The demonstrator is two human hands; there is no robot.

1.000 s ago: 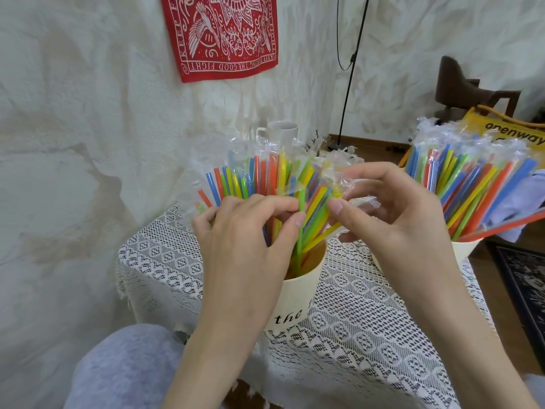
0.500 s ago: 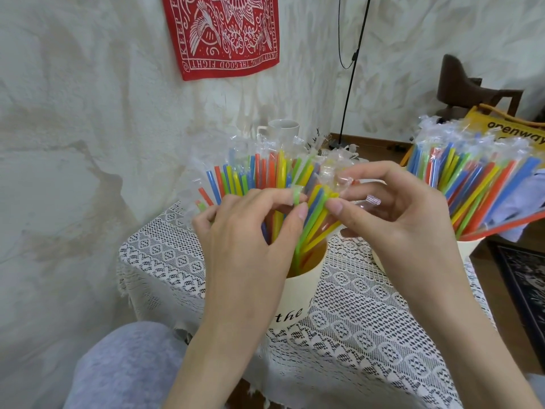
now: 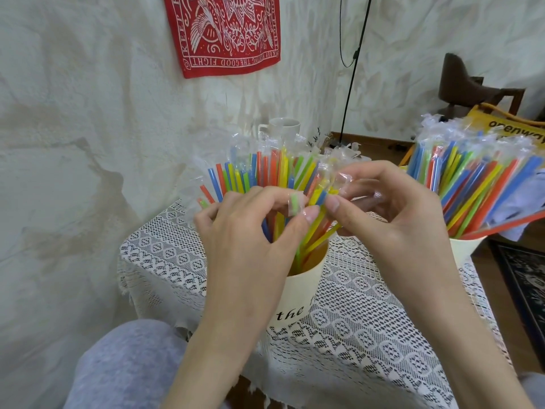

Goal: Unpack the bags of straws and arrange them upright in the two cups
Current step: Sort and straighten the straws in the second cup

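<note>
Both cups are found well filled: wrapped straws (image 3: 265, 172) stand fanned in the near cup (image 3: 298, 293) on the table (image 3: 368, 320), more in the right cup (image 3: 463, 249). A green straw (image 3: 295, 203) is pinched by the left hand (image 3: 250, 231); clear wrapper is pinched by the right hand (image 3: 392, 214). Little is judged outstanding.

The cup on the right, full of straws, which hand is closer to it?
Right. The right hand is just left of the right cup, near its straws; the left hand is farther left, over the front cup.
</note>
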